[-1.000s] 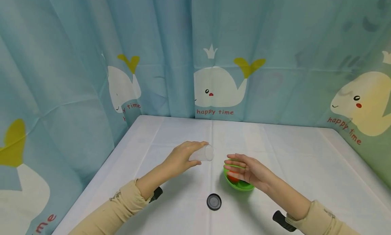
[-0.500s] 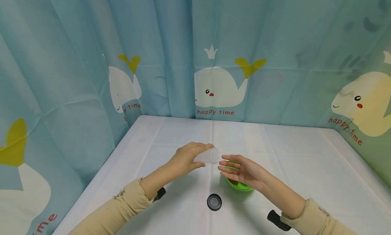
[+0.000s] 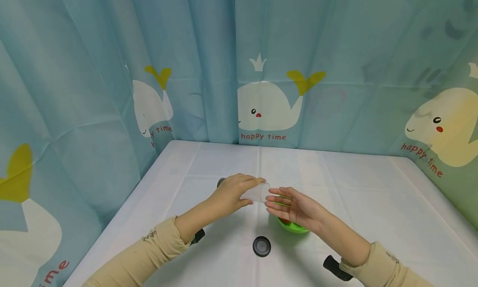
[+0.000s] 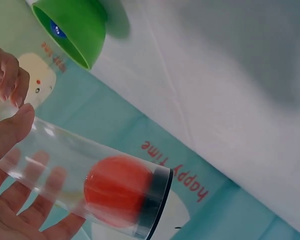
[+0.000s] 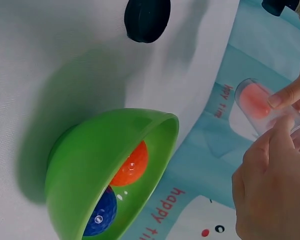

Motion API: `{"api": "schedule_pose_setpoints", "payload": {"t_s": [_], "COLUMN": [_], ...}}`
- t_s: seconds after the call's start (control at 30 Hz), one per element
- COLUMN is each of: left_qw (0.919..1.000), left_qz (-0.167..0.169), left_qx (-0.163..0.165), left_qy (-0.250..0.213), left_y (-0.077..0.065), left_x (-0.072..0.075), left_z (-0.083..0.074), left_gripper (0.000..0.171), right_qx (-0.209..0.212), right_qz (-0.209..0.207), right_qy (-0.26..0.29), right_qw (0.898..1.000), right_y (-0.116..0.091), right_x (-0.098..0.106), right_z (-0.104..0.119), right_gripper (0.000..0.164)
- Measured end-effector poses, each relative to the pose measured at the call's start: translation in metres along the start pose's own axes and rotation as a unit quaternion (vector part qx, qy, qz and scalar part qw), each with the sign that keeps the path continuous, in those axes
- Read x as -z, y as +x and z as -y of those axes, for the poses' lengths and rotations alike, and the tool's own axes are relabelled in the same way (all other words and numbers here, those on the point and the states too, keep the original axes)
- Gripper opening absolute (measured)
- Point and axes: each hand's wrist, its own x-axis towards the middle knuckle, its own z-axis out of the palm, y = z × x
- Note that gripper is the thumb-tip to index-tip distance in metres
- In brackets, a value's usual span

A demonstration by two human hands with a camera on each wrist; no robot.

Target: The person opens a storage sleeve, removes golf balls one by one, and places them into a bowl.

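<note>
My left hand (image 3: 232, 196) grips a clear plastic tube (image 4: 72, 145) that lies tilted on its side, its fingers and thumb round the wall. Inside, a red ball (image 4: 115, 187) sits against the black cap (image 4: 159, 204) at one end. The uncapped mouth points right, toward my right hand (image 3: 295, 206). That hand's fingers are extended, fingertips right at the tube's rim. Below the right hand is a green bowl (image 5: 85, 155) holding an orange ball (image 5: 132, 164) and a blue ball (image 5: 102, 214).
A loose black lid (image 3: 261, 246) lies on the white-covered table (image 3: 209, 254), left of the bowl and nearer the person. Blue curtains (image 3: 209, 71) with whale prints hang along the table's far and side edges. Each wrist wears a dark camera mount (image 3: 336, 267).
My left hand has carried the tube rightward, and my right hand has shifted slightly left, so rim and fingertips now meet in the head view. The tube's dark capped end shows behind the left hand.
</note>
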Motion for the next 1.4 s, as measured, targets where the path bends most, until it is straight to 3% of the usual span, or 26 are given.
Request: {"api": "schedule_pose_setpoints", "payload": {"t_s": [0.13,0.43,0.67,1.1,1.4], "left_qw": [0.9998,0.995,0.9916,0.9902,0.9866], "left_qz": [0.002,-0.019,-0.019,0.001,-0.01], "left_qx": [-0.004,-0.051,-0.047,-0.025,-0.037], "left_qy": [0.019,0.084,0.119,0.138,0.159], "left_y": [0.001,0.003,0.007,0.014,0.018], "left_x": [0.002,0.005,0.011,0.017,0.019], "left_z": [0.0,0.001,-0.002,-0.006,-0.009], "left_gripper": [0.061,0.059,0.061,0.06,0.051], "right_qx": [0.0,-0.002,0.01,0.028,0.03], "right_qz": [0.007,0.016,-0.002,-0.03,-0.052], "right_qy": [0.014,0.077,0.082,0.037,0.055], "right_qw": [1.0,0.997,0.997,0.998,0.997], "right_y": [0.0,0.001,0.003,0.01,0.011], "right_x": [-0.001,-0.002,-0.005,-0.009,-0.013], "right_z": [0.001,0.001,0.001,-0.004,-0.003], "right_gripper": [0.046,0.046,0.039,0.063,0.062]}}
